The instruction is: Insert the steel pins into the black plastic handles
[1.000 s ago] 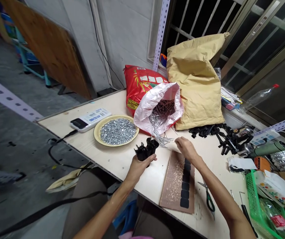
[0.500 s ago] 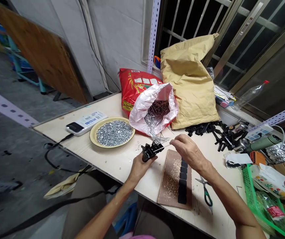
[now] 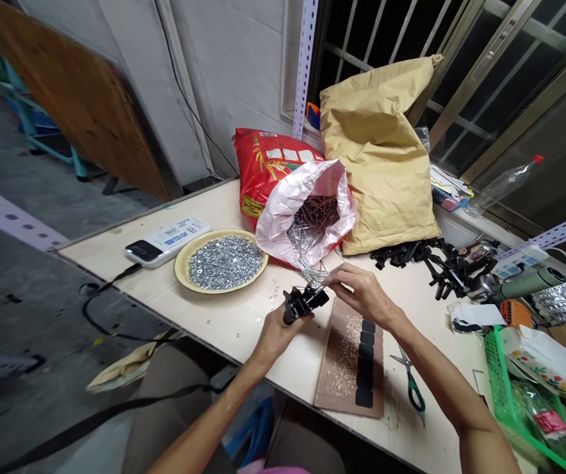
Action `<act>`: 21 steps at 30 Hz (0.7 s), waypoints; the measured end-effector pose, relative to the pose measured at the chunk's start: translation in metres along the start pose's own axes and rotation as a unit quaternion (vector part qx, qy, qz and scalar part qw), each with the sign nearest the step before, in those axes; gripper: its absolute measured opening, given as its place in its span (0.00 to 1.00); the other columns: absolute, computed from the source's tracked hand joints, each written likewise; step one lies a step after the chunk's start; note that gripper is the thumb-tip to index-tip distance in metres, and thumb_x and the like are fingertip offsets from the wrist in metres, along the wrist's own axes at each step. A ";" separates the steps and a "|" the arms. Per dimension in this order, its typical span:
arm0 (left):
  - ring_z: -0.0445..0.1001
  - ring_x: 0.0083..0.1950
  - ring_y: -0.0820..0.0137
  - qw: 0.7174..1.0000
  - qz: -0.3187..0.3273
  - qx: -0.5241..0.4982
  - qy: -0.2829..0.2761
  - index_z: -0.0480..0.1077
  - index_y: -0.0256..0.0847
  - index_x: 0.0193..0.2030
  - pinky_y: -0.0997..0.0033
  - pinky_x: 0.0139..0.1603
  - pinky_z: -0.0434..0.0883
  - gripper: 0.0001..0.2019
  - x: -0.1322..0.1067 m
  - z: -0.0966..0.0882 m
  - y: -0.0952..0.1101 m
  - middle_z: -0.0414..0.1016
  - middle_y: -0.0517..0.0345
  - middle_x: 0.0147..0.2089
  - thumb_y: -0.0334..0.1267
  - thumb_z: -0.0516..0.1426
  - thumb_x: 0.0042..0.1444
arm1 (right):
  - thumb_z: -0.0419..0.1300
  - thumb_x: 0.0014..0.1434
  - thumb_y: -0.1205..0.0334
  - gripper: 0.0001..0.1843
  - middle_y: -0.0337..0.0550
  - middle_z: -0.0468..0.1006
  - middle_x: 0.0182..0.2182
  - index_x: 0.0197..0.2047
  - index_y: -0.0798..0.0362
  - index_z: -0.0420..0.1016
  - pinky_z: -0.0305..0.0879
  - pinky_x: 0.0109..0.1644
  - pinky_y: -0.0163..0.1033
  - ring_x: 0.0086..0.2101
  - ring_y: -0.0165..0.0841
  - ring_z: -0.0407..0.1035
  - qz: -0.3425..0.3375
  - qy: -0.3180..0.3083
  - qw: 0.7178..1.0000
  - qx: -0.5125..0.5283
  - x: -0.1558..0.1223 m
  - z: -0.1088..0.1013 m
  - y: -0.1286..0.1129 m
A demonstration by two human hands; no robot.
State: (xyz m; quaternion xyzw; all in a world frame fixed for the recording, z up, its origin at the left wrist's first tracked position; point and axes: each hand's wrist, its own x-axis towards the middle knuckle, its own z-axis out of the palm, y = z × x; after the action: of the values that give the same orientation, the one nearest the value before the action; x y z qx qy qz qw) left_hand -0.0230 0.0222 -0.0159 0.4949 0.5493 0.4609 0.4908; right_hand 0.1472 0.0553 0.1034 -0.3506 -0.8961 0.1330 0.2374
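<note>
My left hand (image 3: pixel 278 334) is closed around a cluster of black plastic parts (image 3: pixel 303 304), held just above the table's front. Beside it, my right hand (image 3: pixel 357 291) has its thumb and fingers pinched at the ends of thin metal rods (image 3: pixel 315 273), touching at least one. These rods spill from the mouth of a red and white bag (image 3: pixel 276 234), which has more silvery and rust-brown rods inside. Small metal washers (image 3: pixel 226 262) fill a shallow yellow dish (image 3: pixel 182 284) to the left. Below my right hand lies a brown board (image 3: pixel 335 395) with black squares in a row.
Scissors (image 3: pixel 414 388) lie right of the board. A white device (image 3: pixel 169 243) sits behind the dish. At the back stand a large tan paper sack (image 3: pixel 386 178) and a pile of black plastic parts (image 3: pixel 453 270). A green basket (image 3: pixel 497 368) with a bottle is at right.
My right hand has moved slightly left, away from the rod that ran into the black parts, to the loose rods at the bag's mouth. My left hand stays nearly in place.
</note>
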 end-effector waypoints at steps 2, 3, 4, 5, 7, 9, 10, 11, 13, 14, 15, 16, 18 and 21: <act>0.74 0.29 0.65 1.000 -0.004 0.005 -0.002 0.72 0.39 0.26 0.72 0.30 0.69 0.10 0.002 -0.002 -0.001 0.76 0.61 0.24 0.43 0.61 0.37 | 0.51 0.60 0.72 0.10 0.44 0.73 0.33 0.37 0.56 0.74 0.68 0.38 0.35 0.33 0.30 0.69 0.010 0.018 1.000 0.005 0.004 0.002 -0.001; 0.74 0.29 0.65 1.000 -0.005 0.006 0.000 0.72 0.39 0.26 0.72 0.30 0.69 0.10 0.003 -0.003 -0.001 0.77 0.61 0.25 0.43 0.61 0.38 | 0.51 0.60 0.73 0.10 0.44 0.73 0.32 0.37 0.57 0.74 0.68 0.37 0.35 0.33 0.30 0.69 0.011 0.020 1.000 0.008 0.005 0.002 -0.002; 0.74 0.29 0.65 1.000 -0.005 0.006 0.002 0.72 0.39 0.27 0.72 0.30 0.69 0.10 0.004 -0.003 0.000 0.77 0.61 0.25 0.43 0.61 0.38 | 0.51 0.59 0.73 0.10 0.44 0.73 0.32 0.36 0.57 0.74 0.68 0.37 0.35 0.32 0.30 0.69 0.011 0.011 1.000 0.016 0.007 0.002 -0.004; 0.74 0.30 0.65 1.000 -0.004 0.004 0.003 0.73 0.39 0.27 0.72 0.30 0.69 0.11 0.005 -0.004 0.000 0.77 0.61 0.25 0.43 0.61 0.38 | 0.51 0.59 0.73 0.10 0.43 0.74 0.32 0.36 0.57 0.74 0.68 0.38 0.35 0.33 0.30 0.69 0.009 -0.005 1.000 0.029 0.009 0.001 -0.005; 0.74 0.30 0.65 1.000 -0.006 -0.003 0.002 0.73 0.39 0.28 0.71 0.31 0.69 0.11 0.006 -0.005 0.003 0.77 0.61 0.25 0.43 0.61 0.37 | 0.53 0.60 0.70 0.08 0.43 0.75 0.33 0.38 0.56 0.74 0.68 0.39 0.35 0.33 0.29 0.70 0.011 -0.037 0.997 0.070 0.012 0.000 -0.005; 0.74 0.29 0.64 1.000 -0.026 -0.013 0.000 0.74 0.39 0.28 0.70 0.31 0.69 0.12 0.006 -0.006 0.009 0.77 0.61 0.24 0.44 0.62 0.36 | 0.57 0.60 0.67 0.09 0.44 0.75 0.39 0.44 0.55 0.73 0.68 0.42 0.35 0.34 0.28 0.71 0.033 -0.038 0.994 0.099 0.015 0.001 0.002; 0.74 0.29 0.64 0.999 -0.043 -0.020 0.003 0.74 0.38 0.28 0.70 0.31 0.69 0.13 0.005 -0.007 0.012 0.77 0.60 0.24 0.45 0.62 0.36 | 0.58 0.60 0.65 0.11 0.44 0.75 0.42 0.46 0.54 0.72 0.67 0.43 0.35 0.34 0.28 0.71 0.056 -0.026 0.994 0.094 0.015 0.003 0.008; 0.74 0.30 0.64 0.998 -0.060 -0.028 0.014 0.74 0.38 0.29 0.69 0.31 0.70 0.15 0.003 -0.009 0.016 0.77 0.59 0.25 0.46 0.63 0.35 | 0.59 0.59 0.65 0.12 0.45 0.75 0.42 0.47 0.54 0.72 0.67 0.43 0.35 0.34 0.28 0.70 0.085 -0.016 0.994 0.073 0.014 0.008 0.015; 0.74 0.31 0.63 0.994 -0.089 -0.038 0.045 0.75 0.37 0.32 0.69 0.31 0.70 0.19 0.000 -0.012 0.023 0.78 0.58 0.27 0.47 0.64 0.34 | 0.58 0.60 0.67 0.07 0.44 0.76 0.38 0.42 0.55 0.74 0.66 0.41 0.34 0.33 0.29 0.70 0.154 -0.037 0.987 -0.009 0.011 0.021 0.030; 0.75 0.32 0.63 0.993 -0.101 -0.039 0.056 0.75 0.36 0.32 0.69 0.31 0.70 0.19 -0.001 -0.013 0.027 0.78 0.57 0.27 0.47 0.64 0.33 | 0.56 0.60 0.69 0.06 0.43 0.76 0.35 0.39 0.56 0.75 0.65 0.39 0.34 0.33 0.29 0.70 0.184 -0.071 0.979 -0.059 0.008 0.030 0.036; 0.75 0.32 0.63 0.991 -0.107 -0.040 0.066 0.75 0.36 0.32 0.68 0.31 0.70 0.20 -0.002 -0.014 0.029 0.78 0.56 0.27 0.47 0.64 0.32 | 0.55 0.60 0.70 0.07 0.43 0.76 0.33 0.35 0.56 0.75 0.64 0.38 0.33 0.33 0.30 0.70 0.204 -0.113 0.967 -0.106 0.006 0.040 0.041; 0.75 0.33 0.63 0.991 -0.108 -0.041 0.072 0.76 0.36 0.33 0.68 0.31 0.70 0.20 -0.003 -0.015 0.031 0.78 0.56 0.28 0.47 0.64 0.32 | 0.55 0.60 0.72 0.08 0.44 0.76 0.32 0.34 0.56 0.76 0.64 0.37 0.33 0.33 0.31 0.70 0.213 -0.153 0.954 -0.142 0.004 0.050 0.045; 0.75 0.34 0.62 0.991 -0.100 -0.051 0.071 0.76 0.37 0.36 0.68 0.32 0.71 0.22 -0.005 -0.014 0.034 0.79 0.56 0.30 0.46 0.65 0.32 | 0.54 0.60 0.72 0.10 0.45 0.77 0.35 0.34 0.56 0.76 0.63 0.39 0.34 0.36 0.33 0.70 0.211 -0.202 0.939 -0.180 0.003 0.071 0.048; 0.75 0.34 0.63 0.990 -0.098 -0.075 0.064 0.75 0.38 0.40 0.67 0.33 0.71 0.25 -0.006 -0.011 0.035 0.79 0.57 0.32 0.46 0.65 0.32 | 0.51 0.61 0.73 0.12 0.49 0.76 0.41 0.38 0.55 0.76 0.63 0.44 0.38 0.42 0.36 0.68 0.195 -0.197 0.938 -0.207 0.007 0.093 0.047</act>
State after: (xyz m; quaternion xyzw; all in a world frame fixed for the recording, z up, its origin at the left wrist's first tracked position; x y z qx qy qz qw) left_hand -0.0304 0.0189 0.0206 0.3701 0.5891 0.4815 0.5331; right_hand 0.1213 0.0871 0.0070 -0.5268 -0.8466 0.0549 -0.0523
